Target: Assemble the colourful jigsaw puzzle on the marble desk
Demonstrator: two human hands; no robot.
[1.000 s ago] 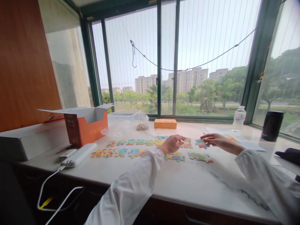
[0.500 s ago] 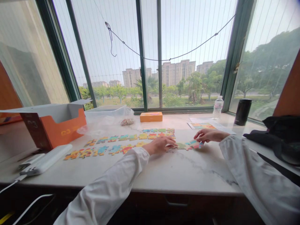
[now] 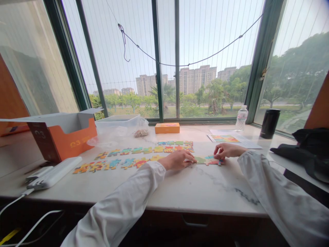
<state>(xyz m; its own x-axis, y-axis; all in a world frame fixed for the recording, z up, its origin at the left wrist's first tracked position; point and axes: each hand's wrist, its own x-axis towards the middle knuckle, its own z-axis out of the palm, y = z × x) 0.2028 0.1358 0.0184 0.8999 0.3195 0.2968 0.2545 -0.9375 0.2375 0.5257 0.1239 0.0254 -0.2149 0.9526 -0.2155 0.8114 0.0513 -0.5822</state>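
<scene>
Rows of colourful jigsaw pieces lie across a pale marble counter under a window. My left hand rests fingers-down on the right end of the near row, fingers curled onto a piece. My right hand pinches the right end of a green and blue joined strip of pieces that lies between the two hands. Both arms wear white sleeves.
An open orange carton and a white power bank with cables sit at left. A clear plastic tub, a small orange box, a picture sheet, a water bottle, a black cup and a dark bag line the back and right.
The view swung right and down a second ago, then steadied. My right hand brought its piece down to the strip beside my left hand; both hands have stayed there since.
</scene>
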